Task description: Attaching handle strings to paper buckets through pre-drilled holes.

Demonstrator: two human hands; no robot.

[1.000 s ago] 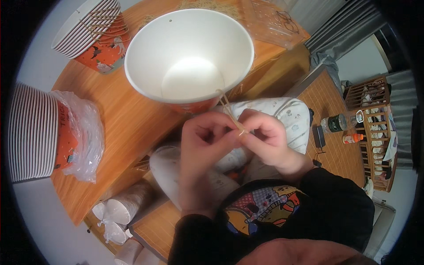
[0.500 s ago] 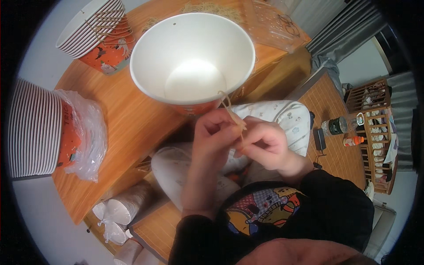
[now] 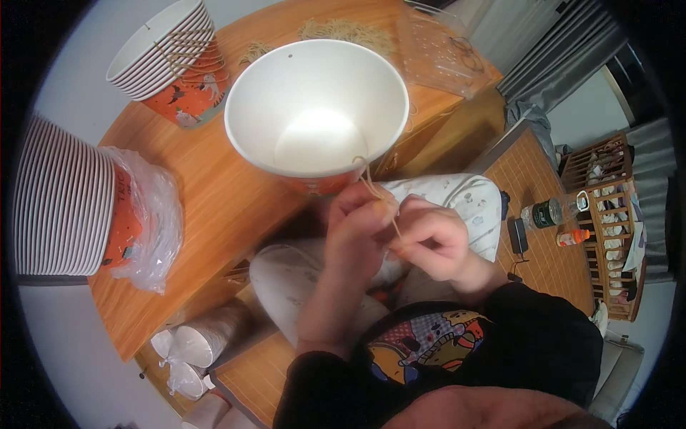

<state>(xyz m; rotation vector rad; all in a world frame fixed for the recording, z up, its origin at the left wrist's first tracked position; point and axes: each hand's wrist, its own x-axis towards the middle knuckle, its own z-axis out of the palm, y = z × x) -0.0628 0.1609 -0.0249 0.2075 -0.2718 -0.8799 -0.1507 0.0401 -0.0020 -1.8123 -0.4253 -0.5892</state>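
Observation:
A white-lined paper bucket (image 3: 286,93) with an orange outside stands at the table's near edge, its open mouth toward me. A thin tan cord (image 3: 366,174) passes through the near side of its rim and runs down to my fingers. My left hand (image 3: 357,227) pinches the cord just below the rim. Close beside it, my right hand (image 3: 434,239) grips the cord's lower part between thumb and fingers. A short stretch of cord shows between the two hands. The cord's end is hidden by the fingers.
Nested buckets with tan cords (image 3: 189,53) stand at the back left. A taller bucket stack (image 3: 64,200) in clear plastic lies nearer left. Loose cords (image 3: 346,32) and a clear plastic tray (image 3: 439,53) are behind the bucket. Bottles (image 3: 547,213) stand at right.
The cord's small loop at my fingertips has gone, and a straighter stretch now spans between my hands. Both hands have shifted slightly right; the whole view has shifted a little.

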